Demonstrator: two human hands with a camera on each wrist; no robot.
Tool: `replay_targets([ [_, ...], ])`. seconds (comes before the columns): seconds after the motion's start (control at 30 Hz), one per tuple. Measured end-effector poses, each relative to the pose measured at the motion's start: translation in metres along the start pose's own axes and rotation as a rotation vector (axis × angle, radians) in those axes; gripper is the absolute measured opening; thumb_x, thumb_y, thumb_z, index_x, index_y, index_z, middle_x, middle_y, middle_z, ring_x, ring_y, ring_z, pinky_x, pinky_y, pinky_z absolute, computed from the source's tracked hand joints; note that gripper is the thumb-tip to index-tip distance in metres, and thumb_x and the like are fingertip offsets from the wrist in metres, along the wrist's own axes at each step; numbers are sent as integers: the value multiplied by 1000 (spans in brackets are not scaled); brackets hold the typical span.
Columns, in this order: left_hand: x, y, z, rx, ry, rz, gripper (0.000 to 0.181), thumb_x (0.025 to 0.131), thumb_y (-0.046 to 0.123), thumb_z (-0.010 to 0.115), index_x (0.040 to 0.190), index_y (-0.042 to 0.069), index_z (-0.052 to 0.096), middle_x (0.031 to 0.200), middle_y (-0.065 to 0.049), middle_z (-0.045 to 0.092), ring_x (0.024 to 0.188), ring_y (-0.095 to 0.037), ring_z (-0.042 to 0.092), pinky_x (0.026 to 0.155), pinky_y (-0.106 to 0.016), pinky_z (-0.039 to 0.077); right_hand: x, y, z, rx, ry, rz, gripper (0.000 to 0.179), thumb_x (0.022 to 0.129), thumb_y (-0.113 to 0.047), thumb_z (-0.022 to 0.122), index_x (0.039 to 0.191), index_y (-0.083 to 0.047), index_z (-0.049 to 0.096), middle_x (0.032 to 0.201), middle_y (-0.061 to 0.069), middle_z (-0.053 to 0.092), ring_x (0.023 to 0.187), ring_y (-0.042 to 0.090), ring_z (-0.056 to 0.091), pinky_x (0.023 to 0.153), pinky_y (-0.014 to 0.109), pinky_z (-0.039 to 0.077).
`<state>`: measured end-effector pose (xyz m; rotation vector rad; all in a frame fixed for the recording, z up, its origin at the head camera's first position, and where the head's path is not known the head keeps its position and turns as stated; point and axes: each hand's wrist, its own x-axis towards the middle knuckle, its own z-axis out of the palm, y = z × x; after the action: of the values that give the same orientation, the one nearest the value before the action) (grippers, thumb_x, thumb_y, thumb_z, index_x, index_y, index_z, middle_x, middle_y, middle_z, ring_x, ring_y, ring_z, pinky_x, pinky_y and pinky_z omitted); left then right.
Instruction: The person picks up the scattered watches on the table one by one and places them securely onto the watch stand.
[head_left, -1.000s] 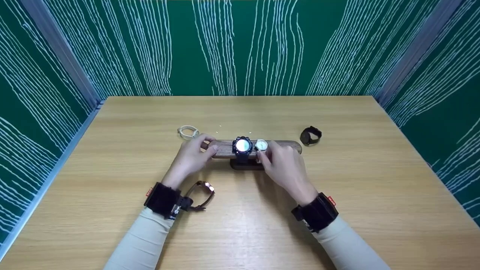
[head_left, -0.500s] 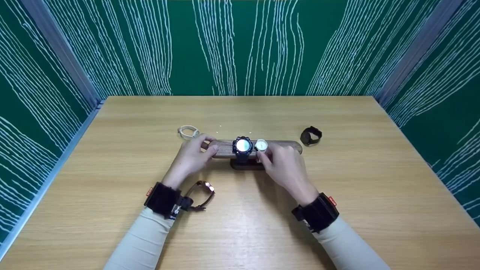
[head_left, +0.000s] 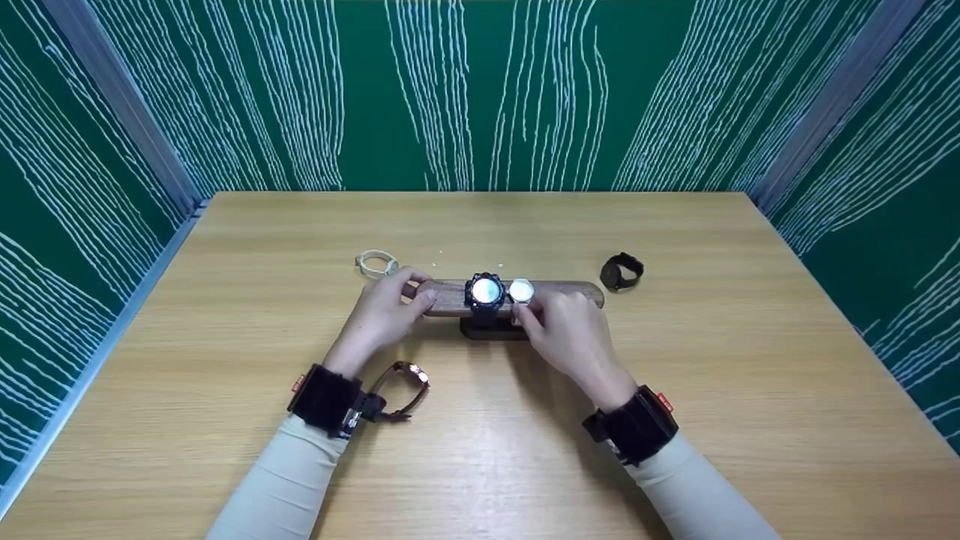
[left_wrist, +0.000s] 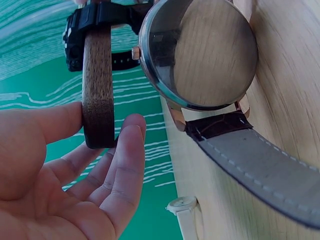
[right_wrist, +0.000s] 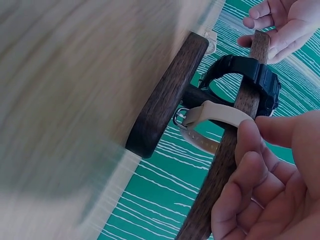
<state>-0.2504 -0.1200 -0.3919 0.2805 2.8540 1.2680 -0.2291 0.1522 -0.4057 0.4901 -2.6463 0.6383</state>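
Observation:
A dark wooden watch stand carries a chunky black watch and a small watch with a cream strap on its crossbar. My left hand holds the bar's left end, thumb on one side and fingers on the other. With thumb and index finger, my right hand pinches the cream-strapped watch at its case edge. That strap loops buckled around the bar in the right wrist view. Part of the case is hidden by my fingers.
A brown leather-strapped watch lies beside my left wrist, looming large in the left wrist view. Beyond my left hand sits a pale watch. A dark watch is off the stand's right end. Green walls enclose the wooden table.
The cream-strapped watch has shifted very slightly left and its face catches more light, with my right fingers still on it. My left hand and the stand stay put.

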Motion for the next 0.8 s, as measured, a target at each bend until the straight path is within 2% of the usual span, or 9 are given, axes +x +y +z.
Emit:
replay_targets([
  [0.23,-2,0,-5,-24,-33,-19,41,107,31,65,142,10,63,129,-14,71,80,-26,74,82,-43,61,2,1,-4,8,-5,-7,31,98,-23,76,70,-15,64,60,-5,58,51,11,48,50,30,38],
  [0.4,-2,1,-19,-15,-42,-33,43,107,33,65,144,10,61,126,-13,72,98,-28,74,90,-43,59,5,3,-13,36,31,-32,25,98,-19,73,74,-15,69,61,-5,62,50,11,49,50,30,39],
  [0.53,-6,-1,-37,10,-74,-21,31,108,29,64,132,9,65,123,-13,72,103,-28,72,87,-42,61,6,5,-22,45,45,-32,22,99,-17,72,78,-11,72,60,-2,61,49,10,48,48,29,37],
  [0.67,-11,-4,-50,66,-185,-12,17,107,25,65,116,11,69,114,-9,73,96,-24,70,86,-40,58,9,7,-29,70,54,-55,17,99,-16,72,86,-7,77,64,0,67,48,8,49,46,26,38],
  [0.8,-16,-7,-56,115,-353,-23,13,103,22,69,112,12,71,106,-6,72,94,-22,67,91,-44,55,11,9,-34,104,60,-69,12,99,-14,73,92,-6,80,66,0,70,47,7,49,45,25,39],
])
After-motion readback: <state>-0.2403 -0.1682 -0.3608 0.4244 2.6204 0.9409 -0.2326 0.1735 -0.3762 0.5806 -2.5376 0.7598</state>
